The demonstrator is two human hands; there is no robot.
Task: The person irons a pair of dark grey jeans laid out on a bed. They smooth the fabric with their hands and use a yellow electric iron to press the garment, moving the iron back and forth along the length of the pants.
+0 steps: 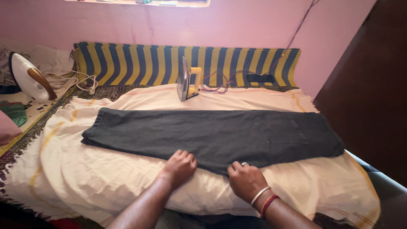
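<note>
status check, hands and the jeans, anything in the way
Left hand and right hand both curled on near edge of dark jeans. Jeans flat on cream cloth. Yellow iron upright behind, clear of hands.

Pink wall (pixel 237 25) stood behind, well beyond the grip. Blue-and-yellow striped bolster (pixel 140 63) ran along it. Dark wooden panel (pixel 364 85) stood to the right. Lighting was dim and even.

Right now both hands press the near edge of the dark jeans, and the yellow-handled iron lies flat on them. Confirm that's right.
Not quite. The yellow-handled iron stands upright on the cream cloth behind the dark jeans, not on them, as the head view shows. The left hand and right hand do press the near edge.
</note>
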